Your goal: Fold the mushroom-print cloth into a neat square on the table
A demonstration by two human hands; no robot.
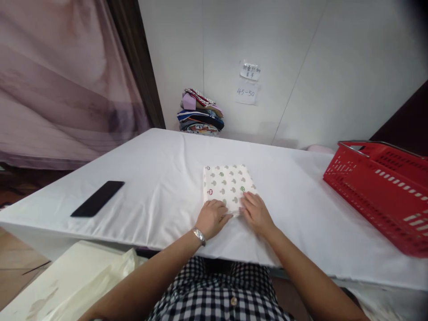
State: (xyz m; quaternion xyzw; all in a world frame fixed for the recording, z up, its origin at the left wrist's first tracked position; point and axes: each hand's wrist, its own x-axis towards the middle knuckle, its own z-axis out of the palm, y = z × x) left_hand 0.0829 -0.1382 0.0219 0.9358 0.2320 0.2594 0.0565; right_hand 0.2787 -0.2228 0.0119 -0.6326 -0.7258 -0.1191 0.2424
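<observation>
On the white table [150,178], both hands [234,216] press flat, holding nothing, on the folded cloth's [227,183] near edge, its long axis running away.

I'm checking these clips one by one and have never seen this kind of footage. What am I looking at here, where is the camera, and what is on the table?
There is no machine here. One camera sits on a person's head and looks forward and down, so the two bare arms entering from the bottom are that person's own. The left hand, with a metal wristwatch, and the right hand both rest flat on the near edge of a folded cream cloth printed with small mushrooms. Neither hand grips anything. The cloth lies on a table covered in white sheeting. A flat black phone lies to the left, a red plastic basket stands to the right, and a pile of folded colourful fabrics sits against the far wall.
</observation>
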